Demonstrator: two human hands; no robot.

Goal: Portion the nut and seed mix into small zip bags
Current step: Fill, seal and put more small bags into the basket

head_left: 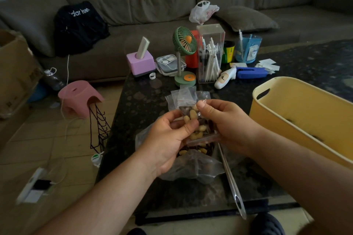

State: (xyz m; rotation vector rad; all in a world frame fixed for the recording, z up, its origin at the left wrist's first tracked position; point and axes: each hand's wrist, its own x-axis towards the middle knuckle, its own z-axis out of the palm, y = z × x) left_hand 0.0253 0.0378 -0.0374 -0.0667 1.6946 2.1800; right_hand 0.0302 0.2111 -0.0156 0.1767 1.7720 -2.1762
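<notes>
Both hands were up over the table [145,105], and the small zip bag [198,122] sat right between them, held in the air above the big bag of mix [193,166]. The left hand [168,139] had its grip closed on the bag's left edge, thumb on the near face and fingers curled behind. The right hand [227,122] pinched the far corner between thumb and forefinger, and its other fingers curled around the right side. Pale nuts and darker pieces showed through the clear film, filling most of the pouch. Its red-lined zip strip pointed back toward the person; whether it was sealed, I couldn't tell.

That film looked thin, soft and slick, so the pouch would likely sag and buckle wherever nothing supported it. The load seemed light but lumpy and would probably shift to the low end at any tilt. The best hold, I'd judge, was on the stiffer zip strip, pinched at both ends, not on the belly where nuts would slide under the fingers.

A stack of empty zip bags [185,93] lay just beyond the hands. A long metal spoon handle [231,181] ran from the big bag toward the table's near edge. A yellow tub [298,112] stood at the right, and a green desk fan [184,44] stood further back.
</notes>
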